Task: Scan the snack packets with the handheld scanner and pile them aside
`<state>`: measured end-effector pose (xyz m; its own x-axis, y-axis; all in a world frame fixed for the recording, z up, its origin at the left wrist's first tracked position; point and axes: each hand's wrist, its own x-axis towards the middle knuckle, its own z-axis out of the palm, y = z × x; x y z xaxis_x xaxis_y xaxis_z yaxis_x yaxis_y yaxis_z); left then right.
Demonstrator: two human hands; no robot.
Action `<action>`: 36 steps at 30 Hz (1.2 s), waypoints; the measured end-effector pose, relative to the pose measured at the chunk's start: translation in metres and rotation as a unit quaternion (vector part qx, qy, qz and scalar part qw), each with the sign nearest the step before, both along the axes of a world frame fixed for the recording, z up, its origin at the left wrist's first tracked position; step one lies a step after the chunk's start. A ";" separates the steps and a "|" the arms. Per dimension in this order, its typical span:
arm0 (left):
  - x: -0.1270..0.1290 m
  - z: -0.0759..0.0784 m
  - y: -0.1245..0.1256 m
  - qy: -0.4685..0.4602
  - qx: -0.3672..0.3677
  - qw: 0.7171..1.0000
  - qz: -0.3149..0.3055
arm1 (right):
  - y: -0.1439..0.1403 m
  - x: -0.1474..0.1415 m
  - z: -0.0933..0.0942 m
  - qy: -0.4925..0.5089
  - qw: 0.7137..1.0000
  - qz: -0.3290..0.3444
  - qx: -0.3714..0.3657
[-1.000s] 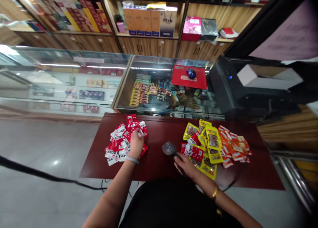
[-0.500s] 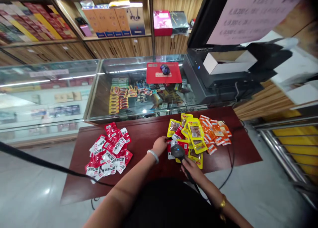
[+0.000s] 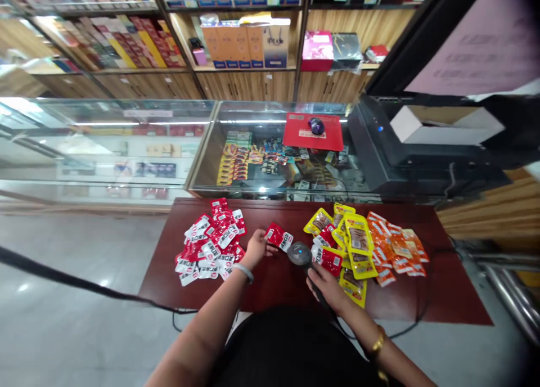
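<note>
Our left hand [image 3: 255, 248] pinches a red snack packet [image 3: 279, 237] by its edge, face turned toward the barcode scanner [image 3: 299, 254] gripped in our right hand [image 3: 327, 286]; red packets [image 3: 211, 241] heap at nine o'clock, a mixed pile [image 3: 363, 246] at three; the glass case [image 3: 274, 162] at twelve holds small goods
</note>
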<state>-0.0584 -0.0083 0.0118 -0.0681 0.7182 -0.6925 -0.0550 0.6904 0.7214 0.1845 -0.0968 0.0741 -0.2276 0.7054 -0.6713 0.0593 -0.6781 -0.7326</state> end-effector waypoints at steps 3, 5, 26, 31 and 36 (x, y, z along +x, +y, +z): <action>-0.032 0.005 -0.009 -0.023 0.018 0.997 0.067 | 0.014 -0.028 0.004 0.026 0.998 0.049 0.021; -0.050 0.006 -0.017 -0.021 0.023 0.994 0.102 | 0.023 -0.049 0.008 0.045 0.995 0.088 0.032; -0.137 0.017 -0.055 0.044 0.064 0.970 0.231 | 0.046 -0.149 0.023 0.092 0.964 0.239 0.077; -0.154 0.026 -0.057 0.329 0.104 0.921 0.181 | 0.044 -0.119 0.026 0.081 0.974 0.195 0.082; -0.140 0.022 -0.034 0.503 0.162 0.845 0.079 | 0.029 -0.070 0.018 0.053 0.991 0.111 0.050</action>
<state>-0.1982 -0.0418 0.0334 -0.6178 0.7864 0.0046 0.6267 0.4887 0.6070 0.1149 -0.0679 0.0917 -0.4500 0.6922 -0.5643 0.1169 -0.5808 -0.8056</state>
